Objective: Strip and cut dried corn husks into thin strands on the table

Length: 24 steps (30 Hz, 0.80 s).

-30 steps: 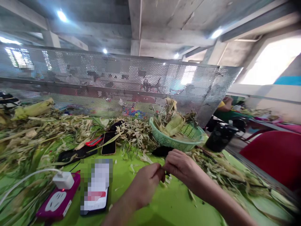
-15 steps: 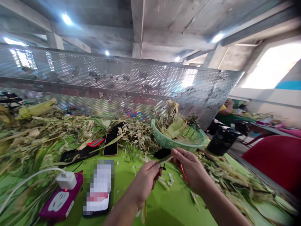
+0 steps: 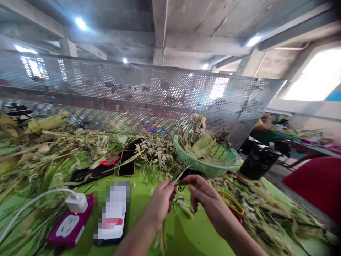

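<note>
My left hand (image 3: 163, 199) is closed on a bundle of pale corn husk strips (image 3: 163, 236), whose tail hangs below the fist. A short tip sticks out above the thumb. At that upper end curls a thin black cord (image 3: 181, 187). My right hand (image 3: 206, 195) pinches the cord beside the left thumb, its other fingers bent and apart from the bundle. Under my right wrist show yellow and red loops (image 3: 236, 202), like scissor handles; the rest is hidden by the arm. Small husk scraps (image 3: 185, 206) lie on the green table (image 3: 191, 234) beneath the hands.
A green basket (image 3: 205, 167) of husks stands behind the hands, a black container (image 3: 258, 161) to its right. Left are a phone (image 3: 113, 213), a purple power strip (image 3: 70, 222), another phone (image 3: 127, 163) and husk heaps. A perforated metal screen (image 3: 149, 96) runs along the back.
My right hand has shifted slightly down and its fingers have moved from the strip's end to the black cord. The yellow loop has come into view under the wrist. My left hand keeps its hold.
</note>
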{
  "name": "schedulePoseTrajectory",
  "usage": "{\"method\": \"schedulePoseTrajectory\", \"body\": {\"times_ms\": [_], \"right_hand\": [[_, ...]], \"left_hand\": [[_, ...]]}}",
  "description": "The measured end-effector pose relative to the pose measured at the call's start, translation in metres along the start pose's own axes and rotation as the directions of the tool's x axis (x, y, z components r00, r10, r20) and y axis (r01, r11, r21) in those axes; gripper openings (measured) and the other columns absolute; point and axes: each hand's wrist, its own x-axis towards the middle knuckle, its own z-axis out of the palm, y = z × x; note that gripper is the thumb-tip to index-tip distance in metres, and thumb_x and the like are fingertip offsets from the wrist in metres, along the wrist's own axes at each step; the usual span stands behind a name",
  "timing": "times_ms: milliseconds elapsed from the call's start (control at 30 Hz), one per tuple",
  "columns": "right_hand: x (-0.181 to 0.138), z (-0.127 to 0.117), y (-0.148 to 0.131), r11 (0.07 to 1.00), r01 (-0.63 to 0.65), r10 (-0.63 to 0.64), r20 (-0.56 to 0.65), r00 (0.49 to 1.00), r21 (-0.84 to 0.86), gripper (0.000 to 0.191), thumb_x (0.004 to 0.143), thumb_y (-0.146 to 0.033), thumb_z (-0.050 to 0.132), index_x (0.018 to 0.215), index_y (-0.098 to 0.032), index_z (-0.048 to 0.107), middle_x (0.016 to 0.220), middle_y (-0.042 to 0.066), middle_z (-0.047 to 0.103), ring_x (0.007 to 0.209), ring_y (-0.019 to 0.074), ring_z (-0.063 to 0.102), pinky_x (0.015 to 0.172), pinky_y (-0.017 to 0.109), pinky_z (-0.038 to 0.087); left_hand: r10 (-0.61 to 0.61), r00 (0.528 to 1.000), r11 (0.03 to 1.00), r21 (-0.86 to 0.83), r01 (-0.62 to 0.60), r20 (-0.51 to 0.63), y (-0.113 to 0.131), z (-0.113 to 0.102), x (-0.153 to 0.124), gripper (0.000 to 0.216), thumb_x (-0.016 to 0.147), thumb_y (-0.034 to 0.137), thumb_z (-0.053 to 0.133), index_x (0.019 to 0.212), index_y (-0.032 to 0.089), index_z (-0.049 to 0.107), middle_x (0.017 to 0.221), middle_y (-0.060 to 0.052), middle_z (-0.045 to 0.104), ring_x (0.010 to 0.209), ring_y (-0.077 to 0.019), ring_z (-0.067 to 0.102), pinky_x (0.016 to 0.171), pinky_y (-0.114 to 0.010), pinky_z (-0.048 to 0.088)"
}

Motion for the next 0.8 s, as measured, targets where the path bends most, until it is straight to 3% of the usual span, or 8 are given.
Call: {"method": "schedulePoseTrajectory", "body": {"times_ms": [67, 133, 233, 333, 533, 733, 800], "right_hand": [[0.0, 0.006, 0.003, 0.997, -0.064, 0.06, 0.112, 0.992, 0.03, 0.034, 0.081, -0.046, 0.065, 0.101, -0.02, 0.058, 0.088, 0.002, 0.061, 0.058, 0.0109, 0.055, 0.058, 0.025, 0.044], [0.003, 0.002, 0.007, 0.997, -0.083, 0.081, 0.15, 0.985, 0.006, 0.035, 0.078, -0.047, 0.069, 0.094, -0.018, 0.059, 0.076, -0.001, 0.057, 0.06, 0.0121, 0.054, 0.057, 0.025, 0.044], [0.008, -0.013, 0.011, 0.989, -0.015, 0.028, 0.086, 0.996, -0.147, 0.031, 0.076, -0.046, 0.07, 0.08, -0.017, 0.061, 0.063, -0.004, 0.049, 0.055, 0.0098, 0.044, 0.049, 0.021, 0.036], [0.01, -0.025, 0.013, 0.947, 0.077, -0.064, 0.053, 0.997, -0.312, 0.025, 0.081, -0.043, 0.066, 0.081, -0.018, 0.063, 0.066, -0.003, 0.054, 0.058, 0.0108, 0.047, 0.051, 0.021, 0.036], [0.006, -0.036, 0.007, 0.716, 0.225, -0.275, 0.03, 0.961, -0.66, 0.019, 0.087, -0.036, 0.057, 0.079, -0.019, 0.063, 0.071, 0.001, 0.062, 0.066, 0.0159, 0.055, 0.061, 0.025, 0.041], [0.001, -0.041, -0.003, 0.575, 0.308, -0.317, 0.141, 0.938, -0.758, 0.018, 0.089, -0.032, 0.054, 0.078, -0.02, 0.062, 0.074, 0.002, 0.064, 0.065, 0.0154, 0.057, 0.061, 0.024, 0.042], [0.0, -0.037, -0.004, 0.527, 0.328, -0.304, 0.186, 0.934, -0.784, 0.017, 0.09, -0.03, 0.054, 0.078, -0.021, 0.062, 0.075, 0.002, 0.064, 0.066, 0.0152, 0.058, 0.061, 0.024, 0.042]], "left_hand": [[-0.019, 1.0, 1.0, 0.013, 0.019, -0.02, 0.0, 0.002, 0.0, 0.024, 0.083, 0.04, 0.053, 0.079, 0.017, 0.048, 0.061, 0.007, 0.037, 0.045, -0.0039, 0.022, 0.045, -0.021, 0.009], [-0.038, 0.998, 0.999, 0.032, 0.04, -0.04, 0.001, 0.002, 0.0, 0.023, 0.082, 0.039, 0.053, 0.078, 0.018, 0.047, 0.06, 0.008, 0.037, 0.044, -0.0039, 0.021, 0.045, -0.021, 0.009], [-0.075, 0.997, 0.996, 0.04, 0.076, -0.025, 0.0, 0.002, 0.001, 0.023, 0.083, 0.039, 0.048, 0.074, 0.018, 0.044, 0.058, 0.008, 0.034, 0.043, -0.0039, 0.017, 0.044, -0.021, 0.007], [-0.099, 0.995, 0.995, 0.027, 0.098, 0.026, -0.002, 0.001, 0.002, 0.026, 0.083, 0.04, 0.044, 0.069, 0.018, 0.041, 0.055, 0.009, 0.029, 0.043, -0.0043, 0.013, 0.044, -0.022, 0.006], [0.004, 1.0, 1.0, 0.006, -0.004, -0.008, -0.004, -0.007, 0.007, 0.025, 0.079, 0.041, 0.053, 0.072, 0.019, 0.044, 0.056, 0.009, 0.034, 0.043, -0.0038, 0.017, 0.043, -0.02, 0.008], [0.128, 0.981, 0.992, 0.004, -0.129, -0.147, -0.001, -0.016, 0.011, 0.028, 0.082, 0.045, 0.053, 0.075, 0.017, 0.05, 0.062, 0.005, 0.044, 0.045, -0.0037, 0.024, 0.044, -0.018, 0.012], [0.175, 0.974, 0.984, 0.032, -0.172, -0.146, -0.002, -0.015, 0.009, 0.031, 0.084, 0.047, 0.052, 0.077, 0.017, 0.054, 0.062, 0.005, 0.043, 0.046, -0.0045, 0.023, 0.044, -0.019, 0.013]]}}
